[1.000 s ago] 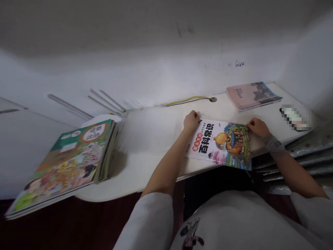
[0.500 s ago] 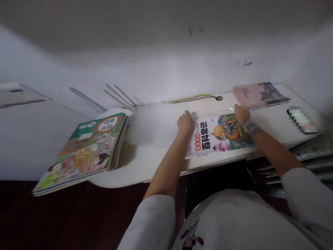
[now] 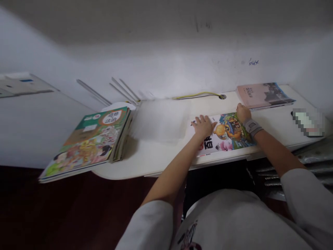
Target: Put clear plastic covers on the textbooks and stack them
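A colourful picture book [image 3: 230,135] with a white cover and an orange pot drawing lies flat on the white desk [image 3: 156,156] in front of me. My left hand [image 3: 204,126] lies flat on the book's left part, fingers spread. My right hand [image 3: 243,113] rests at the book's far right corner, fingers curled at the edge; a grey band wraps that wrist. A sheet of clear plastic [image 3: 161,119] lies on the desk just left of the book.
A stack of green-covered picture books [image 3: 91,142] overhangs the desk's left end. A pink book [image 3: 262,94] lies at the far right by the wall. A yellow cable [image 3: 197,95] runs along the wall to a desk hole. A blurred-out object [image 3: 307,121] sits at the right edge.
The book slid away from me onto the desk. My left hand moved from the book's left corner onto its cover and opened flat. My right hand went to the far right corner.
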Available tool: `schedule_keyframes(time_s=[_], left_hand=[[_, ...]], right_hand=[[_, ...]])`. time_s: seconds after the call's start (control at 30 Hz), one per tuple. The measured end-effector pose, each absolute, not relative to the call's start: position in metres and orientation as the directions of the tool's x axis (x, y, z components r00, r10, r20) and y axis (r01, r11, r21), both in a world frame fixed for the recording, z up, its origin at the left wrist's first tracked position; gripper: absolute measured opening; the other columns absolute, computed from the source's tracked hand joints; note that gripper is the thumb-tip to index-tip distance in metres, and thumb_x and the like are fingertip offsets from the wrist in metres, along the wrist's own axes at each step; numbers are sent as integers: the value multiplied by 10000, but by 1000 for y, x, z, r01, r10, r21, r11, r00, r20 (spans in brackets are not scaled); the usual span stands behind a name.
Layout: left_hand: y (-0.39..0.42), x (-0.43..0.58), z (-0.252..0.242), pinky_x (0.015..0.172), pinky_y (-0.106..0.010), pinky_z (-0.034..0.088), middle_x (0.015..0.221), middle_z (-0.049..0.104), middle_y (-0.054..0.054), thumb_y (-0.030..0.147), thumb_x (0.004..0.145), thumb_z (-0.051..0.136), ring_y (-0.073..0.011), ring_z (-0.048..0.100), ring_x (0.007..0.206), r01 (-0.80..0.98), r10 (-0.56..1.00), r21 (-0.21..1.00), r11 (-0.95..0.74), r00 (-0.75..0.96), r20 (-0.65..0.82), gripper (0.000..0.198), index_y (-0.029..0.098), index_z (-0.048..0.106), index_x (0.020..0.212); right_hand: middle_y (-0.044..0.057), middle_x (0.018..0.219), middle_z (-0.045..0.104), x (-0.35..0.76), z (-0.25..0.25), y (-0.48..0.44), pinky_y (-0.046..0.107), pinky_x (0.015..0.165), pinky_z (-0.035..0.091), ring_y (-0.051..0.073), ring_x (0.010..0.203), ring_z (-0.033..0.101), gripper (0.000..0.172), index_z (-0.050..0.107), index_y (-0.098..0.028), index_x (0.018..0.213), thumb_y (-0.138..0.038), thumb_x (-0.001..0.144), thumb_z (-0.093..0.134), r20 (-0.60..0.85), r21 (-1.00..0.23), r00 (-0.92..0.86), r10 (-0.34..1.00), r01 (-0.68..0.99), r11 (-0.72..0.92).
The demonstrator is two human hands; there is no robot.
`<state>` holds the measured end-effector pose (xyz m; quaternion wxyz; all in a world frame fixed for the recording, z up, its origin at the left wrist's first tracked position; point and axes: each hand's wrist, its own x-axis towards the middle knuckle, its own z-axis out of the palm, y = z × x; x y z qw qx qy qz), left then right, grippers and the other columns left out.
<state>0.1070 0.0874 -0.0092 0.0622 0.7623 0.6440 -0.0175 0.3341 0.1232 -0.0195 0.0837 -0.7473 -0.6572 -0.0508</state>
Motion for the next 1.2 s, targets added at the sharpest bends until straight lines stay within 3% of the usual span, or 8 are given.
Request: schedule_keyframes(time_s=[0.13,0.23,0.3,0.37,0.43,0.7,0.87,1.2], left_hand=[[80,108,-23,1071,-635,149,1532,224,-202,508,932,155,-431,160,1394,980,987,116,-162,162,11,688,82,267,1460],[78,105,-28,1077,-627,136,1524,243,-206,473,935,174,-425,169,1394,976,985,135,-173,169,46,661,78,285,1454],[79,105,-29,1078,-625,135,1517,253,-218,464,934,187,-424,173,1393,975,983,133,-179,173,56,660,65,288,1450],[82,105,-30,1077,-623,138,1517,248,-224,431,932,209,-423,173,1393,972,980,127,-198,193,53,647,52,279,1451],[85,106,-31,1080,-615,143,1524,234,-217,388,929,230,-416,170,1396,966,974,125,-225,222,39,628,51,265,1457],[93,103,-31,1101,-529,185,1510,311,-155,407,943,208,-345,249,1385,943,954,150,-296,284,98,588,118,333,1439],[93,83,-27,1102,-499,205,1517,298,-151,437,945,212,-338,241,1392,964,974,149,-221,211,80,592,141,332,1443],[83,118,-15,1054,-690,95,1550,222,-121,469,941,209,-389,134,1416,920,936,182,-346,351,9,594,202,291,1466]], right_hand=[[183,1006,657,337,-6,120,340,756,426,253,926,605,330,524,-90,1153,-97,903,309,154,-73,115,981,992,-105],[233,1103,627,316,6,108,432,859,408,308,1068,555,347,569,-83,1147,-133,906,324,201,-15,51,978,999,-49],[222,1282,548,289,7,95,468,979,333,310,1234,441,356,580,-108,1165,-215,932,333,251,10,-71,965,997,70],[170,1390,483,260,0,82,465,1052,267,276,1298,388,404,557,-129,1219,-300,959,300,227,-11,-312,923,947,322],[134,1416,469,240,-12,73,453,1099,211,249,1317,381,475,500,-125,1302,-348,978,234,176,-62,-379,909,917,394],[129,1499,345,293,-32,70,497,1075,243,321,1362,309,572,391,-165,1418,-472,947,286,140,-12,-213,967,976,216],[138,1509,322,323,-30,65,507,1037,306,323,1362,305,594,376,-173,1424,-494,929,306,127,-18,-62,990,998,65],[127,1497,349,276,-10,75,598,1054,238,311,1370,294,496,418,-203,1394,-385,957,269,107,6,-257,960,966,258]])
